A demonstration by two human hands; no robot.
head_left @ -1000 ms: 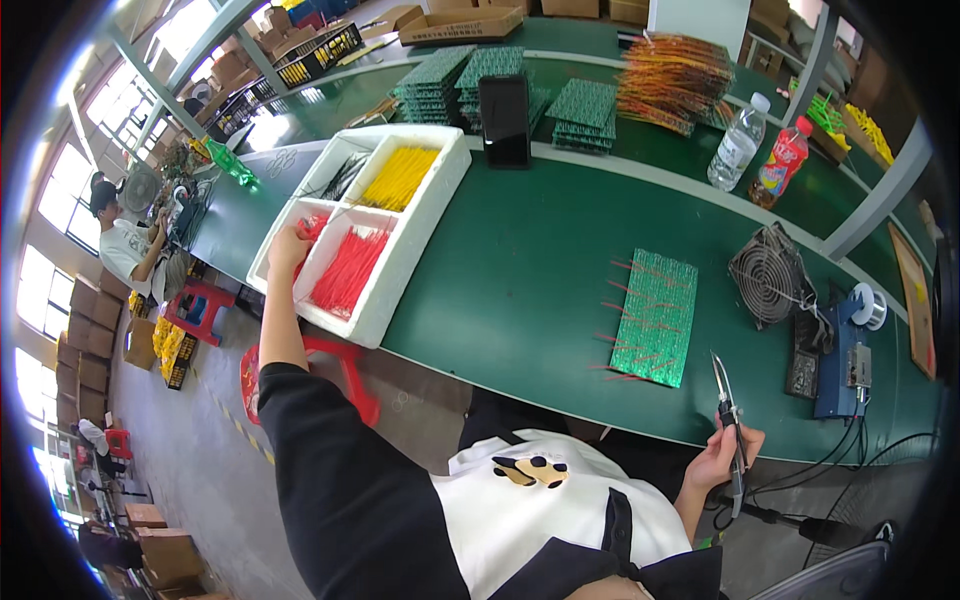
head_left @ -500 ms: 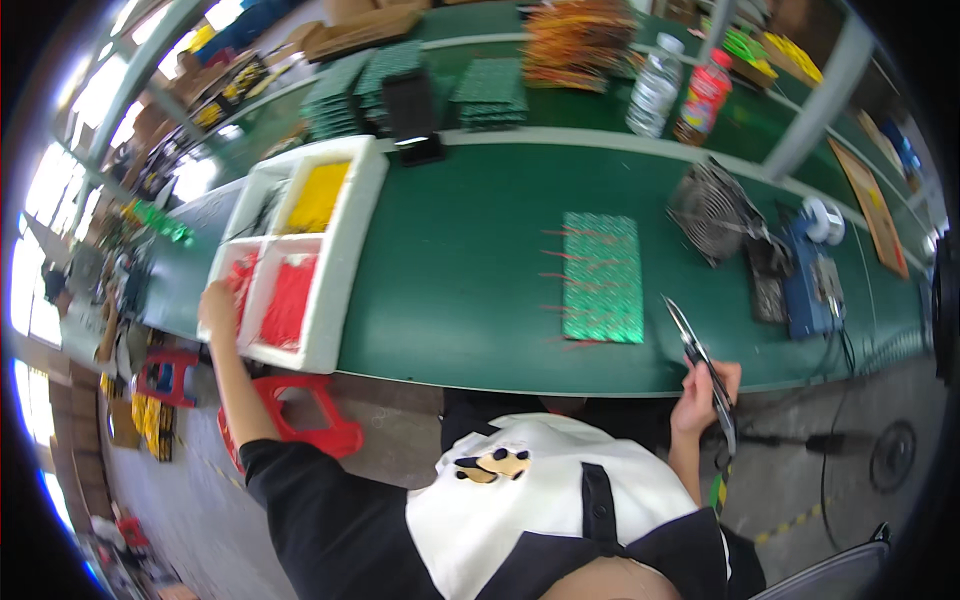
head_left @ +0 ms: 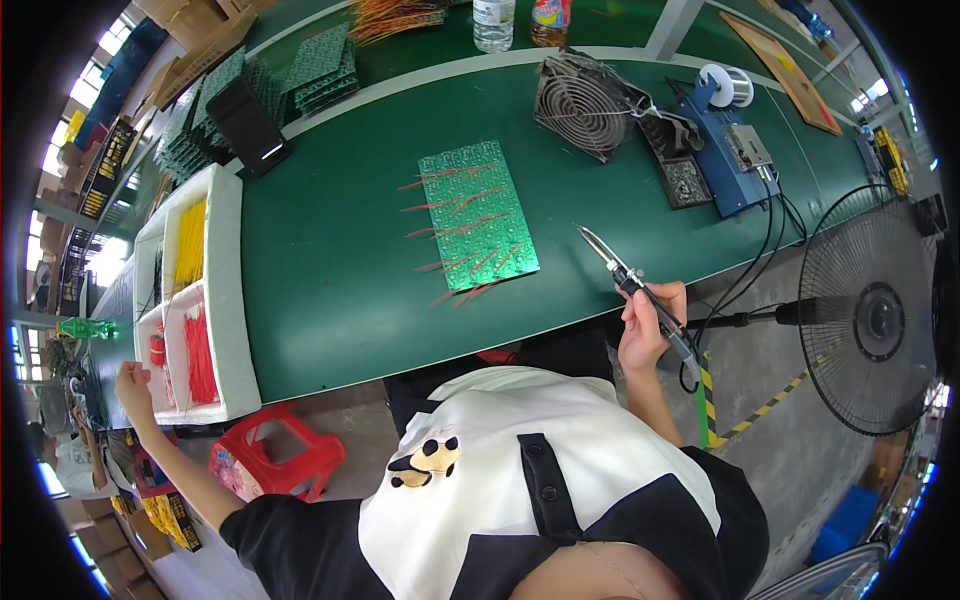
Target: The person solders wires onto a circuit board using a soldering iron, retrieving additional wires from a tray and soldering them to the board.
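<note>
My right hand point(head_left: 648, 325) is closed around a soldering iron point(head_left: 682, 346), held like a pen over the bench's front edge. Its tip points far-left, apart from a green circuit board panel point(head_left: 490, 225). Several thin red wires point(head_left: 450, 232) lie in rows across the panel, some jutting past its left edge. At the far left, my left hand point(head_left: 135, 392) has its fingers curled beside the near-left compartment of a white foam tray point(head_left: 232, 290). What they pinch, if anything, is too small to make out. The tray's compartments hold red wires point(head_left: 200, 358) and yellow wires point(head_left: 190, 243).
A black fan point(head_left: 590, 110) and a blue soldering station point(head_left: 725, 150) with a solder spool point(head_left: 728, 86) stand back right. Board stacks point(head_left: 325, 70), a black phone-like slab point(head_left: 245, 125) and two bottles point(head_left: 493, 22) line the back. A red stool point(head_left: 275, 450) stands below the bench.
The view has swung right, shifting the bench items leftward in the picture. My left hand has drawn back toward the tray's near-left corner. My right hand still holds the soldering iron.
</note>
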